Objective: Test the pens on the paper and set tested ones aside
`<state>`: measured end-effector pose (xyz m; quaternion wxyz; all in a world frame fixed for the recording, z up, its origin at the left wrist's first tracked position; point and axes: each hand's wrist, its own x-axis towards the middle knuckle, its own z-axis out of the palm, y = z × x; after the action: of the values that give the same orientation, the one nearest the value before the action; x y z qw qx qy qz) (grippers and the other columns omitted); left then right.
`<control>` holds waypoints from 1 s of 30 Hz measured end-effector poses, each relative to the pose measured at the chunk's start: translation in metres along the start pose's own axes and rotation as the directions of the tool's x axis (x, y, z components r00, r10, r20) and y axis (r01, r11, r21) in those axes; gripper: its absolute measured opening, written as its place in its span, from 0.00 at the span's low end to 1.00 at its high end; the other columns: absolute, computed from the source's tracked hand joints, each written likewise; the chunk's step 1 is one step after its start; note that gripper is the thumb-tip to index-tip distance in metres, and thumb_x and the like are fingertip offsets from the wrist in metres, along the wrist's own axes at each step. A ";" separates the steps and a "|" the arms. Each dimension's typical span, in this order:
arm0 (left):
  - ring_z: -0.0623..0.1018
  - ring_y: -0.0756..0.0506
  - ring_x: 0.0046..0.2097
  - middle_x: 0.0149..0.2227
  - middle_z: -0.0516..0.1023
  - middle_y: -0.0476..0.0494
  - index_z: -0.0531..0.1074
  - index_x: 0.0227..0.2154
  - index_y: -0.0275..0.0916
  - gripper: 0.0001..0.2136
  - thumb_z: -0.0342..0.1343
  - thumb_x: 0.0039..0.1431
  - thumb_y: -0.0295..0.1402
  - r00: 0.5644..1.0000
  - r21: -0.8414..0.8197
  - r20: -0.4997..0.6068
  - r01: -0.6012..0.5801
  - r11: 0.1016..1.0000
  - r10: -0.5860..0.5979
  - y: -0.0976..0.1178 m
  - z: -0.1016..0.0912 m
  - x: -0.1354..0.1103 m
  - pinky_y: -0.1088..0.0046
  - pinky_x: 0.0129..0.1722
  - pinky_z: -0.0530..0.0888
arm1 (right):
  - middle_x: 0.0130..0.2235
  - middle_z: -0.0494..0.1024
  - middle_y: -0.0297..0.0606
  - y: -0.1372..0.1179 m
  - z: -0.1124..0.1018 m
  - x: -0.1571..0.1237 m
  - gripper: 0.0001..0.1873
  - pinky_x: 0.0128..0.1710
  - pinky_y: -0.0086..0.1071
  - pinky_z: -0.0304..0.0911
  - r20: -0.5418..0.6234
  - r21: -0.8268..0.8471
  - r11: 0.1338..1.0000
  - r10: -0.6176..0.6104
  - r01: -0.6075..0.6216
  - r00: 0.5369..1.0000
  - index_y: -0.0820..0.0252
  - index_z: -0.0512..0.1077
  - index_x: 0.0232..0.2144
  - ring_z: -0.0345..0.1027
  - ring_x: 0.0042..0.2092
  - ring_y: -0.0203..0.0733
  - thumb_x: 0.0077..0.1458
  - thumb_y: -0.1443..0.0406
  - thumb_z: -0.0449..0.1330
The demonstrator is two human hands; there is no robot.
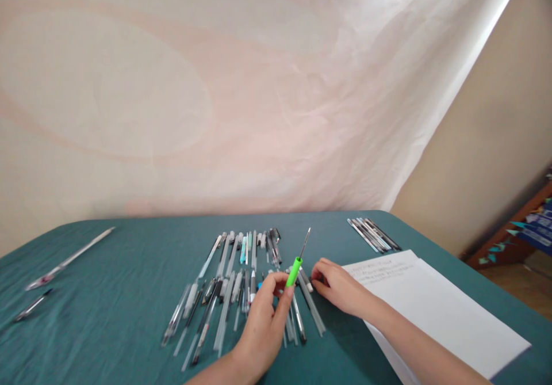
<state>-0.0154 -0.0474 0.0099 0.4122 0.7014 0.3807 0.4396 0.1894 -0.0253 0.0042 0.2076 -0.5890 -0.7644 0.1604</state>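
My left hand (264, 332) pinches a bright green pen grip (294, 271) between thumb and fingers. A thin refill with a pale metallic tip (305, 242) sticks up out of its top, tilted to the right. My right hand (338, 287) is low over the cloth just right of it, fingers curled inward; what they hold, if anything, is hidden. Beside those fingers lies a clear pen barrel (313, 304) with a whitish cap. Around and behind my left hand spread several pen parts (224, 310): clear barrels, caps and refills. A farther row of pens and caps (233, 252) lies behind them.
A stack of white paper (440, 310) with some writing lies under my right forearm. Several slim dark and pale pens (374, 234) sit at the back right. On the left are a long clear pen-like stick (69, 261) and a dark pen (33, 305). Green cloth (107, 327) covers the table.
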 end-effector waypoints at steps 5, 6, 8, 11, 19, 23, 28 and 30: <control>0.69 0.47 0.39 0.36 0.71 0.48 0.66 0.39 0.40 0.07 0.45 0.62 0.33 1.000 0.015 0.007 -0.003 1.000 0.003 0.000 0.000 0.001 0.73 0.39 0.64 | 0.28 0.69 0.35 0.004 -0.003 0.001 0.05 0.33 0.30 0.56 -0.019 -0.047 0.999 0.013 -0.014 1.000 0.60 0.67 0.25 0.64 0.31 0.38 0.50 0.70 0.53; 0.69 0.47 0.39 0.36 0.71 0.48 0.66 0.39 0.40 0.07 0.45 0.62 0.33 1.000 0.016 0.011 -0.002 1.000 0.002 0.001 0.000 0.001 0.73 0.39 0.64 | 0.28 0.70 0.35 0.005 -0.006 0.001 0.05 0.32 0.30 0.56 -0.031 -0.031 0.999 0.022 -0.023 0.999 0.60 0.68 0.25 0.64 0.31 0.38 0.51 0.69 0.53; 0.69 0.46 0.39 0.36 0.71 0.47 0.66 0.39 0.40 0.07 0.45 0.62 0.33 1.000 0.020 0.016 -0.001 1.000 0.001 0.001 0.000 0.000 0.73 0.39 0.64 | 0.26 0.70 0.34 0.005 -0.014 0.002 0.06 0.30 0.30 0.57 -0.044 0.070 0.996 0.054 -0.051 0.998 0.60 0.68 0.27 0.64 0.28 0.37 0.52 0.67 0.52; 0.69 0.46 0.38 0.36 0.71 0.47 0.66 0.39 0.40 0.07 0.45 0.62 0.34 1.000 0.041 0.026 0.004 0.999 -0.005 0.002 0.000 -0.001 0.74 0.38 0.64 | 0.25 0.70 0.32 0.002 -0.033 0.002 0.10 0.26 0.29 0.57 -0.049 0.313 0.946 0.103 -0.083 0.993 0.60 0.69 0.36 0.63 0.25 0.35 0.55 0.63 0.51; 0.69 0.45 0.39 0.36 0.71 0.45 0.67 0.38 0.41 0.08 0.45 0.62 0.35 0.997 0.127 0.078 -0.023 0.992 0.013 0.004 0.000 -0.004 0.71 0.39 0.64 | 0.29 0.69 0.33 -0.031 -0.072 -0.010 0.13 0.27 0.28 0.56 -0.214 0.824 0.564 0.221 0.055 0.951 0.59 0.70 0.37 0.60 0.26 0.32 0.52 0.57 0.59; 0.70 0.44 0.39 0.36 0.71 0.44 0.67 0.38 0.41 0.08 0.44 0.62 0.36 0.996 0.145 0.085 -0.027 0.989 0.015 0.005 0.000 -0.005 0.70 0.40 0.65 | 0.31 0.69 0.33 -0.048 -0.074 -0.014 0.09 0.25 0.26 0.54 -0.259 0.879 0.460 0.237 0.127 0.936 0.59 0.70 0.32 0.58 0.25 0.29 0.50 0.59 0.61; 0.70 0.45 0.39 0.36 0.72 0.45 0.67 0.38 0.41 0.08 0.45 0.61 0.35 0.997 0.143 0.077 -0.025 0.989 0.014 0.003 0.000 -0.005 0.72 0.38 0.65 | 0.25 0.66 0.29 -0.048 -0.070 -0.016 0.09 0.23 0.26 0.51 -0.266 0.865 0.486 0.234 0.124 0.935 0.58 0.71 0.33 0.56 0.23 0.29 0.50 0.60 0.61; 0.70 0.45 0.38 0.36 0.72 0.46 0.67 0.38 0.41 0.08 0.45 0.61 0.35 0.997 0.146 0.076 -0.020 0.989 0.009 0.002 0.000 -0.005 0.72 0.38 0.65 | 0.23 0.65 0.29 -0.046 -0.069 -0.017 0.09 0.23 0.26 0.50 -0.269 0.853 0.508 0.222 0.124 0.937 0.58 0.71 0.33 0.55 0.23 0.29 0.51 0.60 0.61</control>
<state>-0.0171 -0.0529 0.0104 0.3705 0.7484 0.3912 0.3867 0.1897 -0.0534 0.0836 0.5973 -0.4482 -0.5172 0.4181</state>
